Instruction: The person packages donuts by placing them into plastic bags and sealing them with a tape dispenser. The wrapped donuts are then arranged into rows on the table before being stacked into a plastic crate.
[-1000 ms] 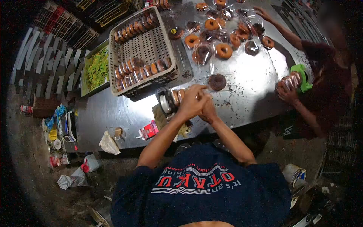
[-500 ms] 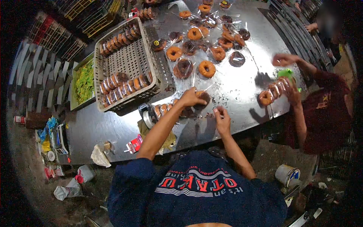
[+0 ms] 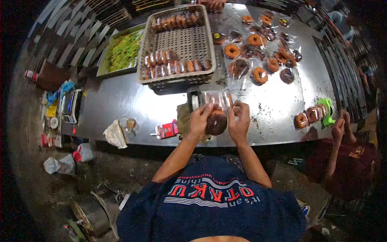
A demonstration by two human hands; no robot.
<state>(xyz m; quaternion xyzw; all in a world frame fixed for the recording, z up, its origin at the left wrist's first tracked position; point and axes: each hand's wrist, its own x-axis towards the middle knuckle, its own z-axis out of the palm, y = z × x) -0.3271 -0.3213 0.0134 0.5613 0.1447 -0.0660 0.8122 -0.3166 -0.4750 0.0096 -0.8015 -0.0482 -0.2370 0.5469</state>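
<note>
A clear bag of doughnuts (image 3: 217,122), with a dark chocolate one facing me, is between my two hands near the table's front edge. My left hand (image 3: 200,120) grips its left side, fingers over the top. On the other side, my right hand (image 3: 239,123) has its fingers curled in and its thumb against the wrapping; the fingertips are partly hidden. Just behind the bag stands a dark tape dispenser (image 3: 193,99). An olive cloth (image 3: 183,117) and a red and white packet (image 3: 166,130) lie left of my left hand.
A plastic crate (image 3: 142,60) holds rows of bagged doughnuts. Loose bagged doughnuts (image 3: 260,75) spread across the back right of the metal table (image 3: 278,113). At right, a co-worker's hands (image 3: 340,125) are by a green tape dispenser (image 3: 328,113) and a doughnut pack (image 3: 311,115). A green-filled tray (image 3: 117,71) stands left.
My left hand has brought the doughnuts nearer my body, and my right hand has come to the bag. The view has swung right. The co-worker's doughnut pack now rests on the table.
</note>
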